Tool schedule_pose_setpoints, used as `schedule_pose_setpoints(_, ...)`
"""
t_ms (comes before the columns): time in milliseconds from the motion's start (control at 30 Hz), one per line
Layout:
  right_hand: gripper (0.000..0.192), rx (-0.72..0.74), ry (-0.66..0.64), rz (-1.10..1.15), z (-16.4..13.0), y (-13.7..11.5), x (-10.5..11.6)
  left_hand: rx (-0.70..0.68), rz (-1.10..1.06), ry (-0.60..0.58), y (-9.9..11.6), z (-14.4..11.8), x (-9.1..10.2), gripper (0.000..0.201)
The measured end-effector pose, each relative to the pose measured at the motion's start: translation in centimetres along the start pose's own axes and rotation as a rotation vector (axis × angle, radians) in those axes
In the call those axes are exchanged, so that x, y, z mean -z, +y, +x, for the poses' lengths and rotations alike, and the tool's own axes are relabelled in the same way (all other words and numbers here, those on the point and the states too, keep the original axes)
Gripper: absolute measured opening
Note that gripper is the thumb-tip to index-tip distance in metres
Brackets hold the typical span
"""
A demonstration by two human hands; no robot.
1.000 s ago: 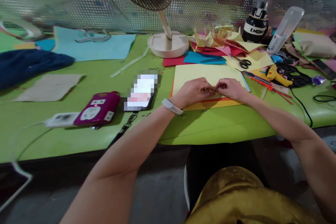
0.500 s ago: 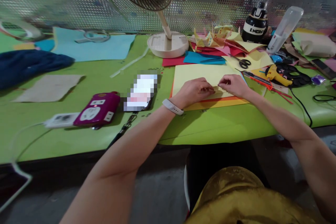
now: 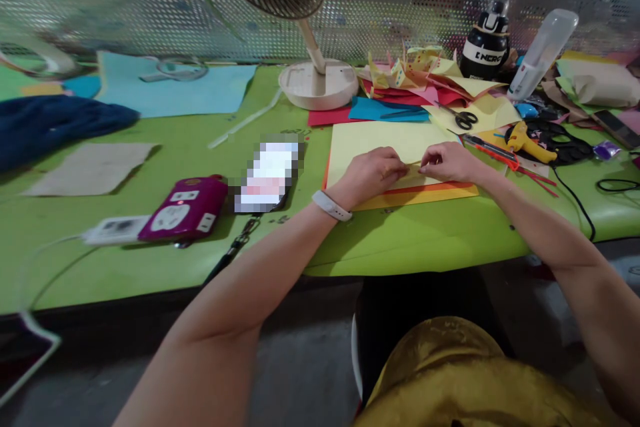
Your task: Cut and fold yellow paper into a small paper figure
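Presently our two bare hands, left hand (image 3: 375, 172) and right hand (image 3: 447, 163), curl over one pale-yellow paper sheet (image 3: 367, 139). Between them, one small, yellowish sliver (image 3: 414, 165) has its long axis roughly left to right; whether either hand pinches it, we cannot tell.

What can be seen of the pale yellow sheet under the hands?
The pale yellow sheet looks like paper, lying flat atop an orange sheet and a deeper yellow sheet, peeking out at its near side. Its far edge lies by a blue sheet. The left hand and right hand hide part of it; whether they touch it is hard to tell.
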State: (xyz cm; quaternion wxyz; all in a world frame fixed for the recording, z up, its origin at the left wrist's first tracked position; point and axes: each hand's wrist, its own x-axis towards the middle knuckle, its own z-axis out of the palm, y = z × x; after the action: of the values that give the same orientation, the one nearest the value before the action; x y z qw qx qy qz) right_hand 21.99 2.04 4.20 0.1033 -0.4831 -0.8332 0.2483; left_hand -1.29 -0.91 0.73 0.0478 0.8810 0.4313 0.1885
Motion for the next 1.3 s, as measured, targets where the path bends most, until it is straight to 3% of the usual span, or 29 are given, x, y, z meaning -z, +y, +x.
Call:
schedule_pose_setpoints(467,0.021,0.011,-0.022,0.011,0.0,0.3,0.0,-0.104,-0.02,-0.044,-0.5,-0.2,0.3,0.037)
schedule_pose_setpoints(700,0.019,-0.011,-0.024,-0.006,0.1,0.2,0.0,-0.081,-0.054,0.0,-0.4,-0.2,0.2,0.046)
schedule_pose_setpoints(1100,0.017,0.008,0.007,-0.017,0.0,0.3,-0.3,-0.035,-0.126,0.137,-1.0,-0.3,-0.3,0.035)
schedule_pose_setpoints(1300,0.018,0.02,0.009,0.013,0.2,0.6,-0.6,-0.13,-0.183,0.126,-1.1,-0.4,-0.2,0.036)
